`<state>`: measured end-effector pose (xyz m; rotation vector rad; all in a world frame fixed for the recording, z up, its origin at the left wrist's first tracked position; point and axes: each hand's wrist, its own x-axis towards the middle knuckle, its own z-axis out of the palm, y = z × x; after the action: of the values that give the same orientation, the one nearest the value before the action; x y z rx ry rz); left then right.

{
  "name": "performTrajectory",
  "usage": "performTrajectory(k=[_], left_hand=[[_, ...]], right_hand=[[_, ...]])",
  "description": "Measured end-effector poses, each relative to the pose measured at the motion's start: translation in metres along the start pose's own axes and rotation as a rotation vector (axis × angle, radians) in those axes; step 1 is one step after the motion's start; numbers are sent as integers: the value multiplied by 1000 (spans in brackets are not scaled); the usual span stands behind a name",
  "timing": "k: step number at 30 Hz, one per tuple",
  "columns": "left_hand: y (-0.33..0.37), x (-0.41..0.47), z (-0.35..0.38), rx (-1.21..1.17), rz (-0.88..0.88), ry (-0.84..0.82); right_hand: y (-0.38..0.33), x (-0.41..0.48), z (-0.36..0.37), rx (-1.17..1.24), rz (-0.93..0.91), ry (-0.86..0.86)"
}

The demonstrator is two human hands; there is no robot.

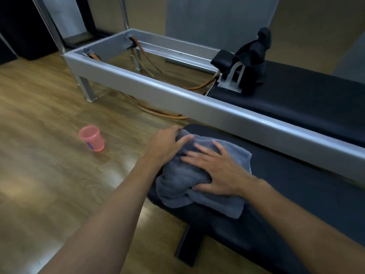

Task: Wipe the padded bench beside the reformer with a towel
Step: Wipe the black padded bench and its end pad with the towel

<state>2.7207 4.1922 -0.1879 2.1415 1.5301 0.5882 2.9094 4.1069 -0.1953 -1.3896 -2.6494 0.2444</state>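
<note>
A crumpled grey towel [189,180] lies on the near left end of the black padded bench [292,194]. My left hand [166,145] rests on the towel's far left corner, fingers curled over its edge. Spread flat with fingers apart, my right hand [215,167] presses down on the middle of the towel. The bench runs to the right, parallel to the silver frame of the reformer [177,95] just behind it.
A pink plastic cup [92,137] stands on the wooden floor to the left of the bench. The reformer's black carriage [296,99] with shoulder rests and tan straps sits beyond the rail. A black bench leg [187,246] shows below.
</note>
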Motion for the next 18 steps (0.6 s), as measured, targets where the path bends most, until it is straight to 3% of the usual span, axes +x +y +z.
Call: performTrajectory(k=[3, 6, 9, 12, 15, 18], left_hand=[[16, 12, 9, 39, 34, -28], [25, 31, 14, -24, -45, 10], [34, 42, 21, 106, -33, 73], [35, 42, 36, 299, 113, 5], [21, 44, 42, 238, 72, -130], [15, 49, 47, 207, 92, -111]], right_hand=[[20, -19, -6, 116, 211, -7], [10, -1, -1, 319, 472, 134], [0, 35, 11, 181, 702, 221], [-3, 52, 27, 61, 736, 286], [3, 54, 29, 87, 714, 314], [8, 56, 26, 134, 726, 320]])
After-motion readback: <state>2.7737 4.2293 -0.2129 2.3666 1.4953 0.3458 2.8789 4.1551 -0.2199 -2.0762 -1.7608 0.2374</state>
